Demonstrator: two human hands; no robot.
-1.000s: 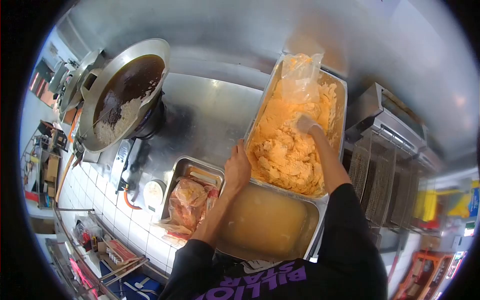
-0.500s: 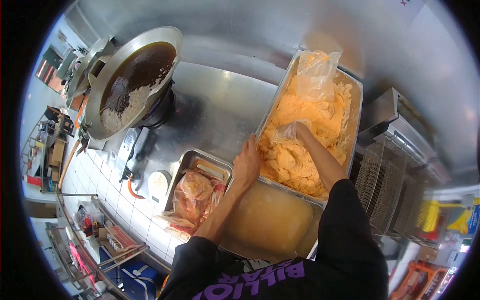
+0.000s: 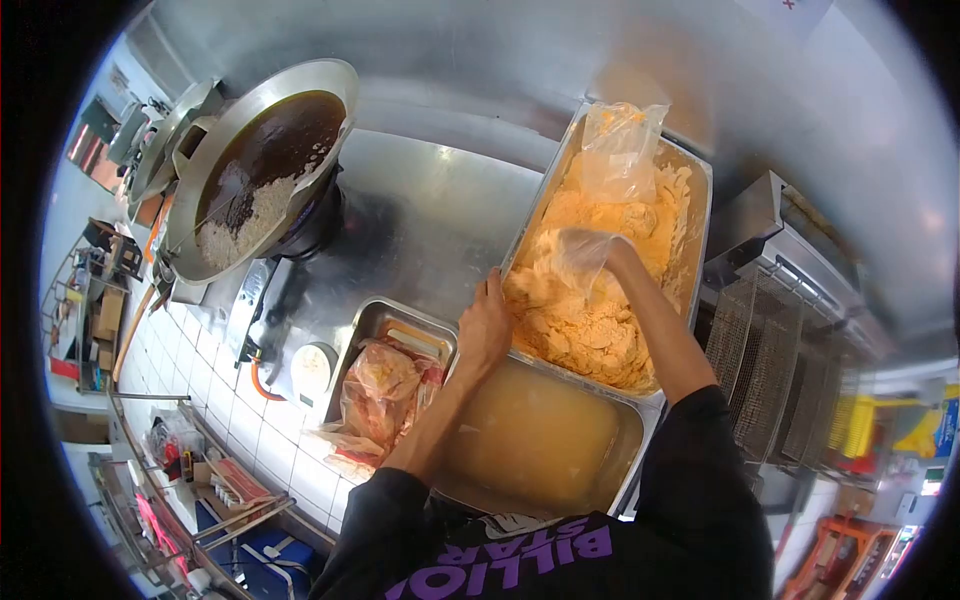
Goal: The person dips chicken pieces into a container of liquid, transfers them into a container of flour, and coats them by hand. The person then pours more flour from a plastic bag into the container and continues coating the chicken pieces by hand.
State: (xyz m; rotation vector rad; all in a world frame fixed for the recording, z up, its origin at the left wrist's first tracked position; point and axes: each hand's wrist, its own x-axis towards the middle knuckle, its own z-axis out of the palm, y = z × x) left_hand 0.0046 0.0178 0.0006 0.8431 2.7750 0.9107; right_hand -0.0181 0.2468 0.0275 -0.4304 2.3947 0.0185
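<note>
My left hand (image 3: 487, 328) grips the near left rim of a deep metal tray (image 3: 705, 235), fingers curled over the edge. Orange breading flour (image 3: 580, 335) fills this tray in loose clumps. My right hand (image 3: 592, 252) wears a clear plastic glove and is just above the flour. Its fingers look closed at a flour-coated lump, but blur and coating hide what they hold. A clear plastic bag (image 3: 618, 165) dusted with orange lies on the flour at the tray's far end. Cloudy yellowish liquid (image 3: 535, 430) fills the tray closest to my body.
At left a large wok (image 3: 345, 85) of dark oil with pale foam sits on a burner. A smaller metal tray (image 3: 375, 312) holds bagged raw meat (image 3: 385, 385). Wire fryer baskets (image 3: 735, 330) stand on the right. A steel wall (image 3: 480, 60) closes off the back.
My right hand has risen slightly out of the flour and turned, its glove now showing more fully. The left hand keeps its hold on the rim. The view has shifted a little.
</note>
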